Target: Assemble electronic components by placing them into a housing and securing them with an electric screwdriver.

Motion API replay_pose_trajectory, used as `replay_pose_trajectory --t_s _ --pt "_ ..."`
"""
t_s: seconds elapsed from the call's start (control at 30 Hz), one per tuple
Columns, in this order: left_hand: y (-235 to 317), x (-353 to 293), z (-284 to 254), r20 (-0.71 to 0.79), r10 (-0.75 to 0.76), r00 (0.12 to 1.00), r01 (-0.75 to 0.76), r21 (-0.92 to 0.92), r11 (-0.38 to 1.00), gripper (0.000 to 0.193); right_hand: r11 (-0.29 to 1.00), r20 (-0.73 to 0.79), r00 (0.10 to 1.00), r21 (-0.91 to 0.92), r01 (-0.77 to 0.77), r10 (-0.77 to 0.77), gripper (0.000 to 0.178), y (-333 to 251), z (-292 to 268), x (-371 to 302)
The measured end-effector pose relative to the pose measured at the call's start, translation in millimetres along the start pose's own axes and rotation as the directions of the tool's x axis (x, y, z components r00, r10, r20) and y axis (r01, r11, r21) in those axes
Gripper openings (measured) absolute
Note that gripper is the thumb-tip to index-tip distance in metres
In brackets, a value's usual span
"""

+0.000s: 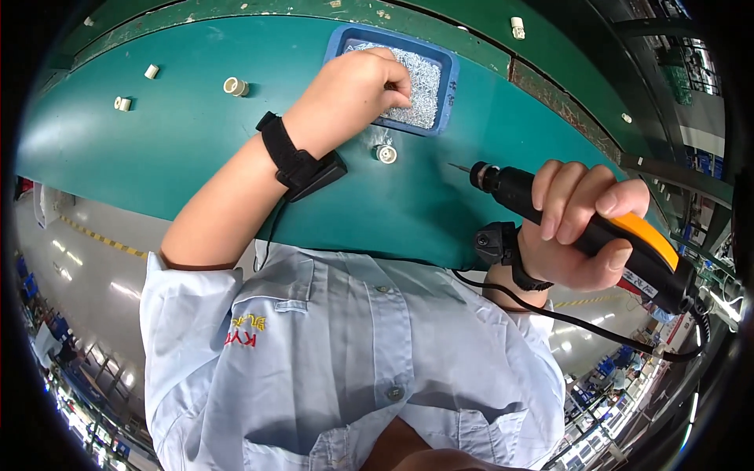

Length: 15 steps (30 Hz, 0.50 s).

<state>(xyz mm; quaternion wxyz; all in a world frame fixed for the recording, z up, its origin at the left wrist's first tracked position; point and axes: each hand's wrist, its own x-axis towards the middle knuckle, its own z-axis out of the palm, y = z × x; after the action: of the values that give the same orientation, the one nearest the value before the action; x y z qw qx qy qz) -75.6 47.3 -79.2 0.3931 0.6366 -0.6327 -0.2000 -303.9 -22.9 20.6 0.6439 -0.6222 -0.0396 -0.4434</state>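
My left hand (pixel 363 88) reaches over a blue tray (pixel 448 86) filled with small silvery screws (pixel 424 82). Its fingers are curled and pinched together at the screws; whatever lies between the fingertips is hidden. In my right hand (pixel 585 212) is a black and orange electric screwdriver (pixel 514 190), gripped around its body. The thin bit points left, toward a white cylindrical plastic part (pixel 386 154) that stands on the green table just below the tray. The bit does not touch that part.
More white plastic parts, one larger (pixel 236 86) and two smaller (pixel 151 71), lie on the left of the green table (pixel 188 141). Another white part (pixel 517 28) sits beyond the raised far edge. A black cable (pixel 581 334) hangs from the screwdriver's rear end.
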Motion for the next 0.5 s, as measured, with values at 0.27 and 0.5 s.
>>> replay_pose_trajectory --t_s 0.27,0.5 --pt "3 -1 -4 -0.197 -0.031 0.980 0.030 -0.010 1.000 0.006 0.999 0.018 1.000 0.048 -0.005 0.004 0.040 3 5 7" --pt "29 -27 -11 -0.187 -0.204 0.961 0.114 -0.405 0.907 0.004 0.998 0.067 0.998 0.064 0.006 -0.010 0.039 -4 17 15"
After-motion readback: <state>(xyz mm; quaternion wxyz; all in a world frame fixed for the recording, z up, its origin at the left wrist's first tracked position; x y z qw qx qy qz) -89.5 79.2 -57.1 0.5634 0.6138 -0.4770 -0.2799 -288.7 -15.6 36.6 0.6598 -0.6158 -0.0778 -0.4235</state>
